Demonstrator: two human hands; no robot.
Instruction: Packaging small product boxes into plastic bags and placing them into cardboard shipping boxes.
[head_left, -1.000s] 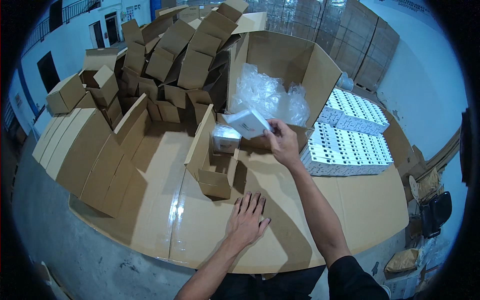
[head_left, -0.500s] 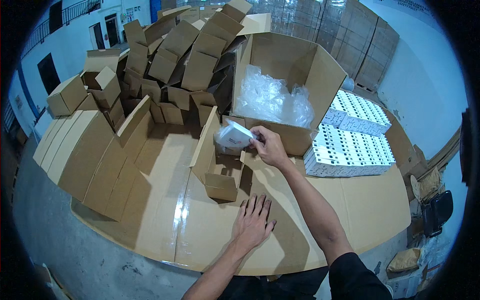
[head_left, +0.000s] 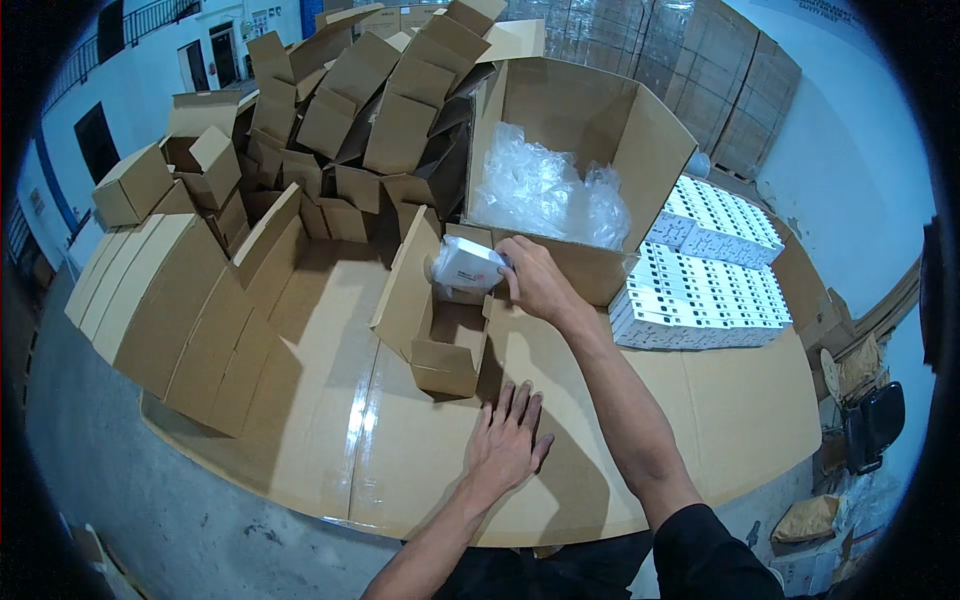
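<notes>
My right hand (head_left: 540, 280) pinches the right end of a small white box (head_left: 470, 264) with clear plastic film around its left side. The box is held at the far end of a small open brown carton (head_left: 446, 368), partly inside it. The carton's long flap stands up on its left. My left hand (head_left: 506, 440) lies flat with fingers spread on the cardboard-covered table (head_left: 420, 470), just in front of the carton, holding nothing.
A large open carton (head_left: 640, 150) holding crumpled clear plastic bags (head_left: 545, 195) stands behind my right hand. Stacked white boxes (head_left: 700, 305) sit to its right. Open brown cartons (head_left: 400, 110) are piled at the back left, and closed cartons (head_left: 190, 330) line the left edge.
My right hand has shifted slightly left and up, turning the white box more level over the carton's far end. My left hand stays on the table.
</notes>
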